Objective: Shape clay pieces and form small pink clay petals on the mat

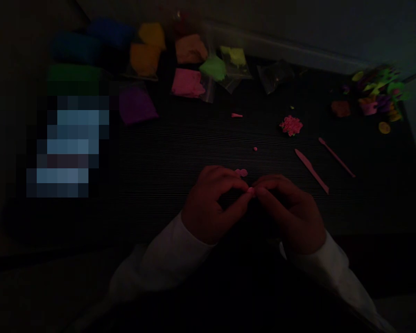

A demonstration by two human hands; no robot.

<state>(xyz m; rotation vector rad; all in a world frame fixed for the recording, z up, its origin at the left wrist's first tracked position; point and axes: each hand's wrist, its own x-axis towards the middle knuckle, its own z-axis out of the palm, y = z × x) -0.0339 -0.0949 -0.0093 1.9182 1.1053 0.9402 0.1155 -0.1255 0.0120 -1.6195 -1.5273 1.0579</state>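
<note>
Between the fingertips of both hands is a small piece of pink modelling clay [251, 190]. My left hand [215, 203] pinches it from the left, thumb against forefinger. My right hand [291, 210] meets it from the right, also in a pinch. Just beyond my left fingers lie small flat pink clay discs [241, 172], partly covered by that hand. A tiny pink clay ball [255, 149] rests farther out on the dark table [180, 143]. Beyond it is a small pink clay cone [236, 115]. A ruffled pink clay flower [291, 125] with some green sits to the right.
A pink modelling knife [312, 171] and a thin pink stick tool [337, 157] lie right of my hands. Bags of coloured clay, including pink [187, 83] and purple [137, 104], line the back. Colourful clay pieces [381, 99] stand far right. A pixelated patch covers the left.
</note>
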